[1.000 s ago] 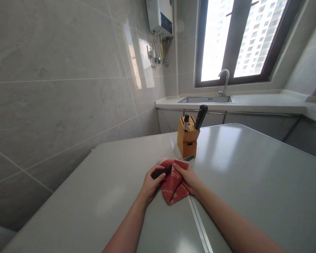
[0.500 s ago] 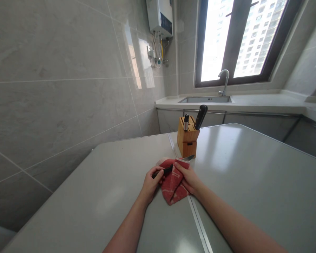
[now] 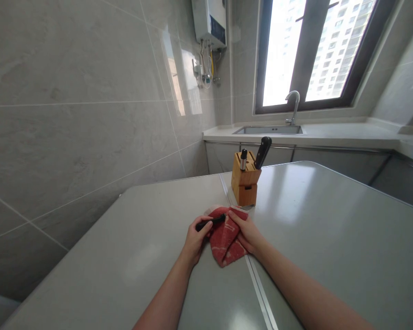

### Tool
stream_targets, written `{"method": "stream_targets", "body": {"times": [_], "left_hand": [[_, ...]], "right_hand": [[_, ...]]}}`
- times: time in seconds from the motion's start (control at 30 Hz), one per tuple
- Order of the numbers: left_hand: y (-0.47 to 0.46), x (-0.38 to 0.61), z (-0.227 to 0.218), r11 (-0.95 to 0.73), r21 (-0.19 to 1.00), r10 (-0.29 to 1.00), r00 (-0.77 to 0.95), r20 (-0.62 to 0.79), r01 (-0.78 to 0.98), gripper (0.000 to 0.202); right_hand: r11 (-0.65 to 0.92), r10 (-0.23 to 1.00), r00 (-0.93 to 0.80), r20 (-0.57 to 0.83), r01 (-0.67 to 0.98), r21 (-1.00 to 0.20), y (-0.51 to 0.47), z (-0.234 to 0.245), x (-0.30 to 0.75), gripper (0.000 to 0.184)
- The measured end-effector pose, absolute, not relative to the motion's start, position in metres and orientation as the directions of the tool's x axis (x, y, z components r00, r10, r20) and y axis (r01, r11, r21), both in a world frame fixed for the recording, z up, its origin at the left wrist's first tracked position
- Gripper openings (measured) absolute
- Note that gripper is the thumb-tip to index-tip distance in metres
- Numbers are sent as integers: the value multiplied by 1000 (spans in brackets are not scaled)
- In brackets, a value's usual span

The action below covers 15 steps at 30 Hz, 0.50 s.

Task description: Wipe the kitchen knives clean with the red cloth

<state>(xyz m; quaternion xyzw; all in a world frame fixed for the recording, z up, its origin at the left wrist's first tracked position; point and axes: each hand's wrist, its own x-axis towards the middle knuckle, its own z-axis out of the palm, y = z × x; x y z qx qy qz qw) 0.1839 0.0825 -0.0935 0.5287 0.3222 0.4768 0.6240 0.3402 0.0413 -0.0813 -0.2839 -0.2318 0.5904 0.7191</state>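
Note:
My left hand (image 3: 197,234) is closed round the black handle of a knife (image 3: 219,219). A red cloth (image 3: 225,243) with pale markings is folded about the blade, and my right hand (image 3: 245,231) pinches the cloth there, thumb on top. Most of the blade is hidden in the cloth; only its tip shows beyond, close to the foot of the knife block. That wooden knife block (image 3: 247,178) stands upright just past my hands. In its top slots sit a large black-handled knife (image 3: 263,152) and a smaller black-and-silver handle (image 3: 243,160).
The pale table (image 3: 151,256) has a metal seam (image 3: 259,288) running down its middle. A tiled wall (image 3: 89,137) rises at the left. Behind the table are a counter with a sink (image 3: 268,130), a faucet (image 3: 295,105) and a window; a water heater (image 3: 208,23) hangs above.
My left hand has drawn the knife slightly left, so less of the blade tip sticks out of the cloth. My right hand and the cloth have hardly moved.

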Motion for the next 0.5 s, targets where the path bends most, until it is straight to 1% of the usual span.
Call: {"method": "stream_targets", "body": {"times": [0.37,0.5], "left_hand": [[87,182,-94,116,880,958,287,24,-461,30],[89,181,-94,131,805,972,234,9,-578,28]], "right_hand": [[149,977,213,-13,-726,-672,42,-80,339,26],[145,976,216,-24,-731,-666,41,-79,339,26]]}}
